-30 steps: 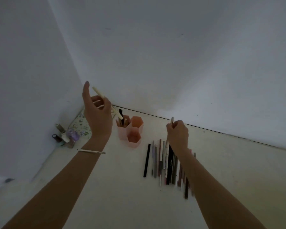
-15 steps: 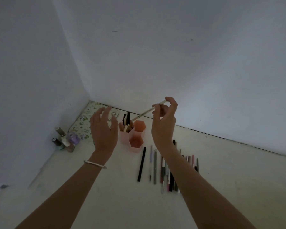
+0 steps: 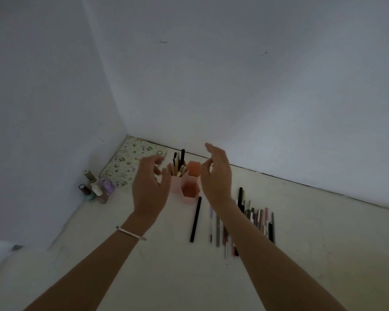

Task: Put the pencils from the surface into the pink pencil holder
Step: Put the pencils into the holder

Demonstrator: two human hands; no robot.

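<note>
Flanking the pink pencil holder (image 3: 190,191), both hands' fingers (image 3: 213,151) spread, empty.

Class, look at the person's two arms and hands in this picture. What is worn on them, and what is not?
Both forearms are bare, with no sleeves showing. The left wrist carries a thin silver-coloured bracelet. The left hand and right hand wear no gloves, and no rings or watch can be made out.
</note>
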